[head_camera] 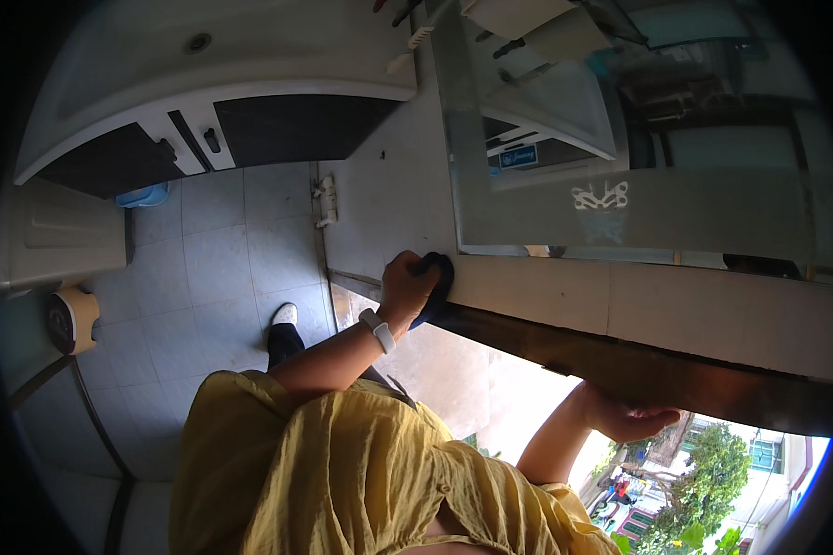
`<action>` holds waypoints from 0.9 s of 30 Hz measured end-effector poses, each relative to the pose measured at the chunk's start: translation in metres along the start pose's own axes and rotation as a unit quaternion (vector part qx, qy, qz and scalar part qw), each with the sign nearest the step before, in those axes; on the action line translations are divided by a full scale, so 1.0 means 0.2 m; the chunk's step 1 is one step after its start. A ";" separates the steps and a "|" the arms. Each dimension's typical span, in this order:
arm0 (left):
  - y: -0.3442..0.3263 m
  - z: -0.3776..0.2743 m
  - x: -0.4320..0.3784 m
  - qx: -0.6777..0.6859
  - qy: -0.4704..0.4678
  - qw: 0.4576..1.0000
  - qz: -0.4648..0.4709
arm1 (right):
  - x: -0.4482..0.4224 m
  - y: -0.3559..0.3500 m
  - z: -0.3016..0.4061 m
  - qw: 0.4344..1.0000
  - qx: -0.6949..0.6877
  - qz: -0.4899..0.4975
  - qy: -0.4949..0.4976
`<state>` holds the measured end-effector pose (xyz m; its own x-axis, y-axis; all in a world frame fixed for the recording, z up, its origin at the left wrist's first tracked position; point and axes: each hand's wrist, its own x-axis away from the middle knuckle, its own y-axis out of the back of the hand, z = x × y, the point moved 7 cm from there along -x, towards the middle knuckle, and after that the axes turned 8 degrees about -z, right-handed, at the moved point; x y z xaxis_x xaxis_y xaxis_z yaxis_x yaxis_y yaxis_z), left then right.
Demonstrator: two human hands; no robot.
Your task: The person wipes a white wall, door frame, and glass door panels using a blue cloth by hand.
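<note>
My left hand (404, 279), with a pale band on its wrist, grips a dark blue cloth (444, 272). The cloth is pressed to the white tiled wall (527, 277), near the lower left corner of a mirror (701, 208). A butterfly-shaped decal (600, 196) shows on the mirror. Lower right, my right hand (628, 418) is beside the dark brown frame (632, 368) that edges the wall. Its fingers are loosely bent, and I see nothing in it; whether it touches the frame I cannot tell.
A white washbasin (132, 62) tops a cabinet with dark doors (298, 128) at upper left. Below it are a blue plastic container (144, 196) and grey floor tiles (215, 257). A white pipe fitting (327, 201) sticks out low on the wall. Bright outdoors with a tree (711, 472) shows beyond the frame.
</note>
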<state>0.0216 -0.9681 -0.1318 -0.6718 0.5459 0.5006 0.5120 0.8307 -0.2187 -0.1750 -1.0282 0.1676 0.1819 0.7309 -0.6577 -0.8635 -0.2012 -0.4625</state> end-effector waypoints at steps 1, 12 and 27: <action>0.02 0.07 -0.02 -0.024 0.041 0.999 -0.025 | 0.00 0.00 0.00 1.000 0.003 -0.007 0.002; -0.22 -0.68 0.49 0.022 -0.324 0.943 0.070 | 0.03 -0.04 0.01 0.988 0.099 -0.095 0.071; -0.13 0.04 0.16 -0.044 -0.297 0.954 -0.021 | 0.05 -0.05 0.06 0.960 0.196 -0.157 0.123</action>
<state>-0.0187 -0.9717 -0.1169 -0.8646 0.4988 -0.0613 0.5024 0.8555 -0.1250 -0.1714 -1.0109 0.1730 0.5256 0.5299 -0.6655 -0.8502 0.2992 -0.4332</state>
